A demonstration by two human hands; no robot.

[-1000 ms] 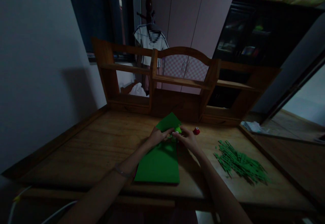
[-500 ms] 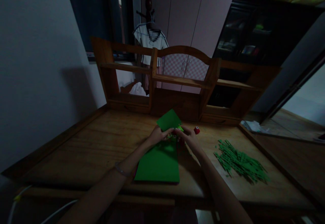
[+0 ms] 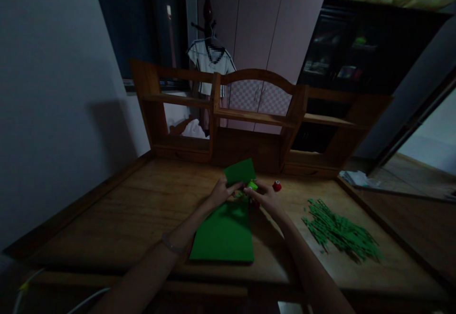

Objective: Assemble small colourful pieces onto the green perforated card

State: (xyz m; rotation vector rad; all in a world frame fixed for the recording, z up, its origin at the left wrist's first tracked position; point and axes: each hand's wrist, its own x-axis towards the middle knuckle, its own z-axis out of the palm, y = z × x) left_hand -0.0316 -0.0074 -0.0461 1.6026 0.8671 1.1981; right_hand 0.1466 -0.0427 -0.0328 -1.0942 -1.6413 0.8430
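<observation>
Mid-frame, the left hand [image 3: 221, 194] pinches the card [image 3: 240, 170], the right hand [image 3: 268, 199] grips a lime piece [image 3: 252, 185]; uneven pull might crease the card.

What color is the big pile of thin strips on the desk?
The strips are green; the head view shows them best.

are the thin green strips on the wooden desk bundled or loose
Loose: the thin green strips lie crisscrossed on the wooden desk, ends poking out unevenly, no tie visible.
</observation>
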